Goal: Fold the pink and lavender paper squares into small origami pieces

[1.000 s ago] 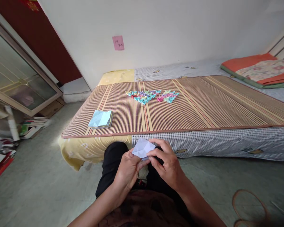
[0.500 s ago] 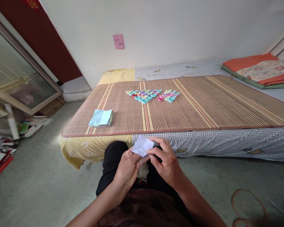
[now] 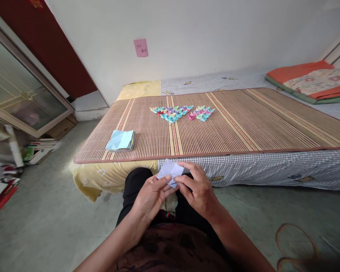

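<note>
1. Nearest, the black trousers (image 3: 137,187) showed under both forearms, the knees close to the bed's near edge.
2. The left hand (image 3: 153,192) had its grip closed on the pale lilac paper (image 3: 167,170), fingers beneath and thumb on top. That thumb was the clearest change: half a second earlier it sat lower, at the near edge, and now it lay across the upper face.
3. The right hand (image 3: 197,185) also gripped the paper, its fingertips on the right side and one finger reaching the far right edge; they had hardly shifted.
4. The paper was held between the hands, above the knees and just short of the bed. A second earlier its creased faces stood up more; now it looked flatter, with a small corner jutting out at the near side. I judged that the thumb was pressing or steadying a crease, so the folding was still under way.
5. Farther off, on the striped mat (image 3: 229,136), the stack of paper squares (image 3: 120,140) lay at the left, apart from both hands.
6. Beyond it, toward the middle, sat the left cluster of folded pieces (image 3: 171,114) and the smaller right cluster (image 3: 202,113), just apart; neither had visibly changed.
</note>
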